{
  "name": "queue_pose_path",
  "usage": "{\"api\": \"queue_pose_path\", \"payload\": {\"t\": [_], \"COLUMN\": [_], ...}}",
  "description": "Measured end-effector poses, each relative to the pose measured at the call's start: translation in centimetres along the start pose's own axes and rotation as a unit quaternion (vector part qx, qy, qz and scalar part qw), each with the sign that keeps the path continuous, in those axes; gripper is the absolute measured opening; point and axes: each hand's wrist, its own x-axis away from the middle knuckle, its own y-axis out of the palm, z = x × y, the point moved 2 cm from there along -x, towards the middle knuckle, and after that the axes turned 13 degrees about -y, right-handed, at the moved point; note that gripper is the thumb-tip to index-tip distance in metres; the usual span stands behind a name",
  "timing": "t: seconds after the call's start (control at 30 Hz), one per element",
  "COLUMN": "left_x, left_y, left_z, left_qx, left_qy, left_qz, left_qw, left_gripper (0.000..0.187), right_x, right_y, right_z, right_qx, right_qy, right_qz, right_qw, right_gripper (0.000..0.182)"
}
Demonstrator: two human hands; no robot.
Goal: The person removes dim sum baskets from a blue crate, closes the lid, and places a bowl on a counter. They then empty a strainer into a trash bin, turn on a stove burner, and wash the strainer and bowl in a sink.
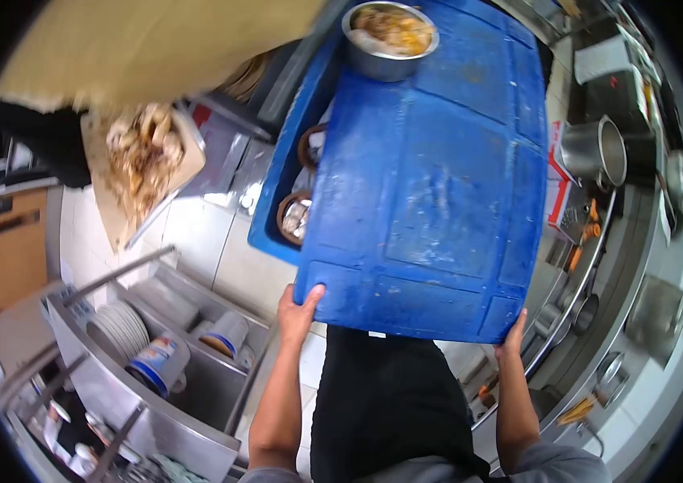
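Note:
A large blue plastic lid [454, 185] with raised ribs spans the middle of the view. My left hand [299, 310] grips its near left corner, thumb on top. At the near right corner, my right hand [512, 336] is closed on the edge. A steel bowl [389, 64] of cooked, chicken-like food appears to rest on the lid's far left corner. Under the lid's left side, a blue crate [265, 229] shows part of its inside. Brown round containers [283, 211] sit in it, partly covered by the lid.
On the left, a dark-sleeved person [43, 145] is beside a paper-lined tray [188, 173] of cooked meat. A steel sink unit [108, 374] holds plates and mugs. Along the right run a counter [639, 402] and a steel pot [591, 153]. A tan shape [156, 48] blocks the upper left.

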Motion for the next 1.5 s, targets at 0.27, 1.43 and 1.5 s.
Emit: {"api": "queue_pose_path", "payload": {"t": [0.27, 1.43, 1.5], "left_x": [5.2, 10.6, 10.6], "left_y": [3.6, 6.2, 6.0], "left_z": [-2.6, -5.8, -5.6], "left_qx": [0.056, 0.065, 0.062], "left_qy": [-0.008, 0.044, 0.04], "left_qz": [0.017, -0.154, -0.161], "left_qw": [0.998, 0.985, 0.984], "left_gripper": [0.053, 0.065, 0.066], "right_x": [-6.2, -10.5, -10.3], "right_y": [-6.8, -10.6, -10.0], "right_z": [-1.0, -5.4, -5.2], "right_qx": [0.012, 0.144, 0.144], "right_qy": [-0.075, -0.015, -0.016], "right_qz": [-0.057, -0.033, -0.036], "right_qw": [0.995, 0.989, 0.989], "right_gripper": [0.078, 0.089, 0.089]}}
